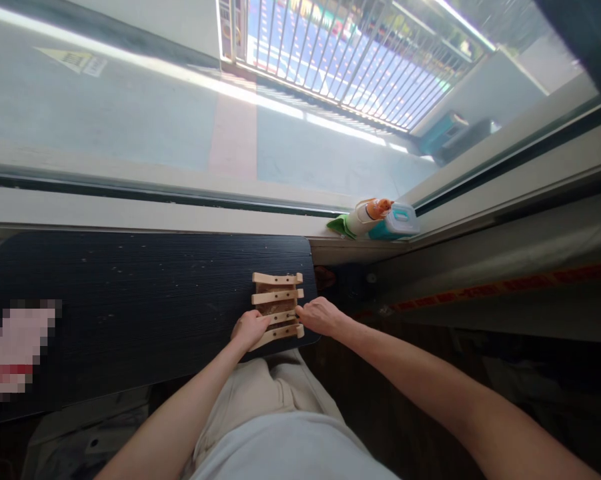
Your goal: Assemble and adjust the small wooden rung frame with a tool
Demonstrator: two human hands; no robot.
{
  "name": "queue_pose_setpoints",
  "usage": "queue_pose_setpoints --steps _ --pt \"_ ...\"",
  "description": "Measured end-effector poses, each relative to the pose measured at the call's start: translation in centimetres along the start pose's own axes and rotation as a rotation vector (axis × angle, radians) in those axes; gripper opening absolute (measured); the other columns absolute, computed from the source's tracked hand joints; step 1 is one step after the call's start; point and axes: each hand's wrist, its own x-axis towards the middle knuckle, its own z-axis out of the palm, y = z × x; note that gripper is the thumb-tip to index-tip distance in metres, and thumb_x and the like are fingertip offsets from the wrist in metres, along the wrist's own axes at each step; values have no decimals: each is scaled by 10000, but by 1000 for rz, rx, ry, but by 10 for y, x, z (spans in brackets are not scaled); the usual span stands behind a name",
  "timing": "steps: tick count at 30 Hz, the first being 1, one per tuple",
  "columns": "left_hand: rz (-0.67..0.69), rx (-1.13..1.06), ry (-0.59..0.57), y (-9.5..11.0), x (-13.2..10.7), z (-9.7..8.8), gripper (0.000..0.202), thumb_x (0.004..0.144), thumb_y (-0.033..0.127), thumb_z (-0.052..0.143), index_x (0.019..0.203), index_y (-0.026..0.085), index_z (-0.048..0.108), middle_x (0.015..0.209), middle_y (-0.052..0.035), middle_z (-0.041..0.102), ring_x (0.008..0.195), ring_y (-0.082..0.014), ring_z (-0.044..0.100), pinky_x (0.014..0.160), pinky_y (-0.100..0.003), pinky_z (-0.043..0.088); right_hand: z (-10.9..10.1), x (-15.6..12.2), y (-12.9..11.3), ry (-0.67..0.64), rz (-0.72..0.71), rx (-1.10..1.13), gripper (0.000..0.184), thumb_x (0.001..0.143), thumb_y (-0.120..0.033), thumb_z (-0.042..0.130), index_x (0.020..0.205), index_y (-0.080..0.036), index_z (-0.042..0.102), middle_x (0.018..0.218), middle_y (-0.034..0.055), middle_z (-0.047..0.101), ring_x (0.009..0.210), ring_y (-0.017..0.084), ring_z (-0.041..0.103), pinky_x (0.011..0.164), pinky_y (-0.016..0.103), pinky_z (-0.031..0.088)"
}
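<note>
A small wooden piece [277,295] lies near the right end of a dark table [130,287]. Several pale, curved slats with small holes run across it, and brown material shows between them. My left hand [250,328] grips the left ends of the slats closest to me, thumb on top. At the right end of one of these slats, my right hand [320,315] is closed in a pinch. Something small and dark shows at its fingertips, too small to name.
A pixelated pinkish patch [20,347] covers something on the table's left. Beyond the table, a spray bottle [367,215], a green cloth [341,226] and a teal-and-white container [396,223] stand on the ledge by the window. A wall [520,253] runs along the right.
</note>
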Motion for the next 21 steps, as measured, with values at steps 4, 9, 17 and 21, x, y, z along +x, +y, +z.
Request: queue_pose_setpoints --steps 4,9,17,21 --pt "-3 5 -2 -1 1 2 294 656 464 491 646 188 593 671 -35 650 607 -154 569 493 -222 337 5 6 -19 2 18 48 164 800 -120 406 890 -115 544 784 133 664 761 200 632 638 266 435" --pt "0 16 15 0 -1 3 264 666 430 487 658 193 601 686 -33 654 622 -155 574 496 -218 341 8 15 -30 30 489 301 221 826 -257 382 909 -144 553 836 128 665 783 221 631 642 303 450" --pt "10 16 21 1 -2 1 278 669 437 488 684 193 619 734 -43 667 659 -164 585 510 -217 351 -14 12 -22 -35 447 353 327 773 -338 463 1031 -148 526 932 134 640 844 244 613 666 335 457" --pt "-1 34 18 1 -2 0 286 671 443 487 664 185 608 711 -45 666 632 -160 583 498 -218 345 -10 2 -23 70 180 87 177 781 -156 439 886 -141 581 899 137 629 824 227 607 660 320 455"
